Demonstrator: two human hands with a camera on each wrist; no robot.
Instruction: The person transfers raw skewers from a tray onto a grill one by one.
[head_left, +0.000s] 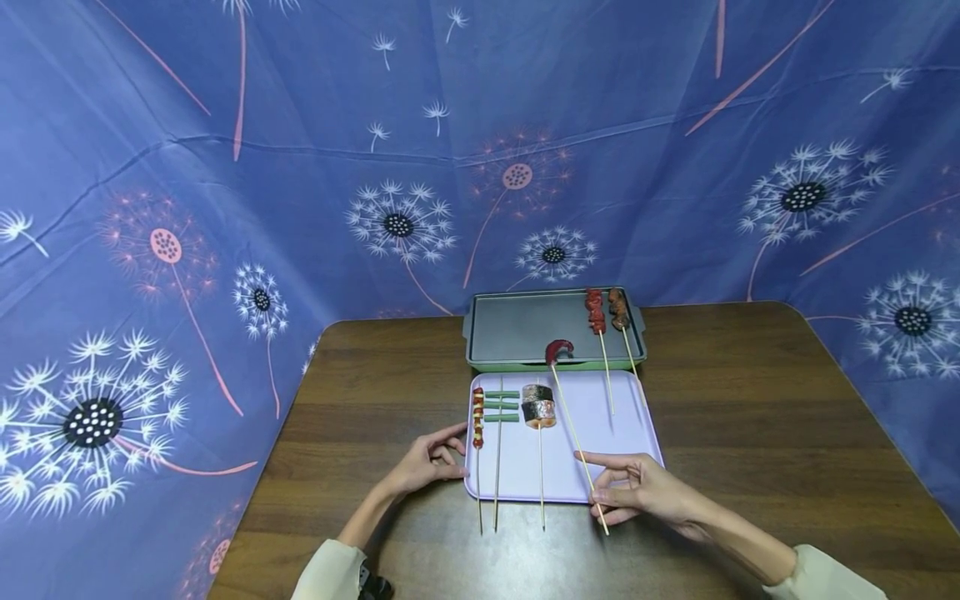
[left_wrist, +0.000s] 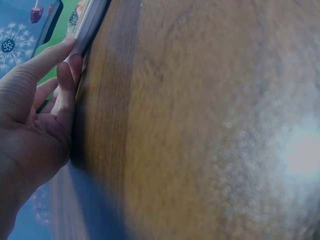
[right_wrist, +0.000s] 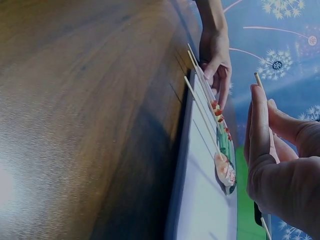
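Observation:
My right hand (head_left: 648,492) pinches the lower stick of a skewer (head_left: 567,408) topped with a dark red curved piece (head_left: 555,351). That skewer slants up over the lilac tray (head_left: 600,442), its tip in front of the grey griddle plate (head_left: 525,325). At the tray's left edge, my left hand (head_left: 426,462) touches the rim with index finger and thumb. Lying on the tray are a skewer of red and pale pieces (head_left: 478,417), a skewer with green bars (head_left: 501,407) and one with dark-skinned fish-like chunks (head_left: 538,406). Their stick ends overhang the front rim.
On the griddle's right side rest a red meat skewer (head_left: 595,312) and a brown meat skewer (head_left: 618,309), their sticks reaching over the tray. Brown wooden table (head_left: 750,417) surrounds both. A blue dandelion-print cloth (head_left: 637,208) hangs behind.

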